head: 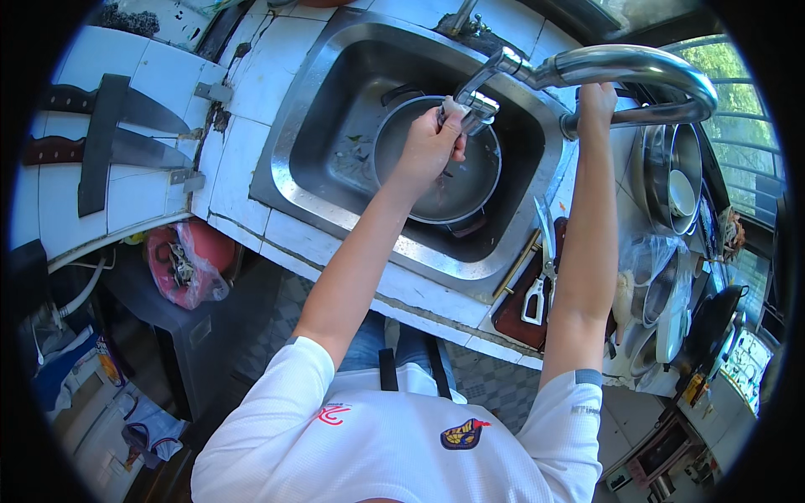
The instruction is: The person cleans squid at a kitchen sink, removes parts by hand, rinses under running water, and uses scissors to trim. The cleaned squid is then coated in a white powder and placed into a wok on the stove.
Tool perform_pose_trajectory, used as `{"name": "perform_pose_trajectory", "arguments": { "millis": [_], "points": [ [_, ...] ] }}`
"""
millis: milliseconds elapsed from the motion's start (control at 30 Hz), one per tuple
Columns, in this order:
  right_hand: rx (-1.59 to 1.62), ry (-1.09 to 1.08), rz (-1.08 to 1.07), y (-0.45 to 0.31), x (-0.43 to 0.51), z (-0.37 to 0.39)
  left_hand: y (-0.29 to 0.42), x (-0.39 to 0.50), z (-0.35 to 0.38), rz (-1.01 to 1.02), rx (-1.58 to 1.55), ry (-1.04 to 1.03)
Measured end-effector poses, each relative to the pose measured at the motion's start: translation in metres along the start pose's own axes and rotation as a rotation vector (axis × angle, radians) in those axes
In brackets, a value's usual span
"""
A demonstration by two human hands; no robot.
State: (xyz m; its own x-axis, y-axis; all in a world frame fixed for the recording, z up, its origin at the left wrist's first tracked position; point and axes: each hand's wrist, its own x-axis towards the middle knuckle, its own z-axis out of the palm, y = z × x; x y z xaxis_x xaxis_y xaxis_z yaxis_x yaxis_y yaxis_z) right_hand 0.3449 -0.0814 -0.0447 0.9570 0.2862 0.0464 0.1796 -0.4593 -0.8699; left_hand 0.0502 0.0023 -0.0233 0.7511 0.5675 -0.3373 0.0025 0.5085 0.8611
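Observation:
My left hand is closed around a small, pale, wet-looking item, whose kind I cannot make out. It is right at the spout of the chrome faucet, above a round metal pot. That pot stands in the stainless steel sink, with some liquid in its bottom. Beyond the sink's right rim, my right hand is curled beside the curved faucet pipe, which partly covers it. A dark object shows next to its fingers; its grip is hidden.
Kitchen scissors lie on a dark red board right of the sink. Stacked metal bowls stand by the window. Two knives hang on a dark rack at left. A bagged pink container sits below the counter.

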Motion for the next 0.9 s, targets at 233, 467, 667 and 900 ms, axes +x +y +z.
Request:
{"name": "perform_pose_trajectory", "arguments": {
  "millis": [233,467,667,900],
  "points": [
    [-0.111,-0.013,-0.259,0.001,-0.023,0.002,-0.009,0.008,0.000,0.052,0.117,0.063],
    [0.366,-0.593,0.014,-0.040,-0.200,0.045,-0.004,-0.006,-0.005,0.091,-0.015,0.109],
    [0.099,-0.595,-0.087,-0.075,-0.212,0.062,-0.006,-0.020,-0.030,0.150,0.103,0.190],
    [0.239,-0.672,0.002,-0.072,-0.213,0.063,-0.007,-0.020,-0.035,0.127,0.283,0.219]
  ]
}}
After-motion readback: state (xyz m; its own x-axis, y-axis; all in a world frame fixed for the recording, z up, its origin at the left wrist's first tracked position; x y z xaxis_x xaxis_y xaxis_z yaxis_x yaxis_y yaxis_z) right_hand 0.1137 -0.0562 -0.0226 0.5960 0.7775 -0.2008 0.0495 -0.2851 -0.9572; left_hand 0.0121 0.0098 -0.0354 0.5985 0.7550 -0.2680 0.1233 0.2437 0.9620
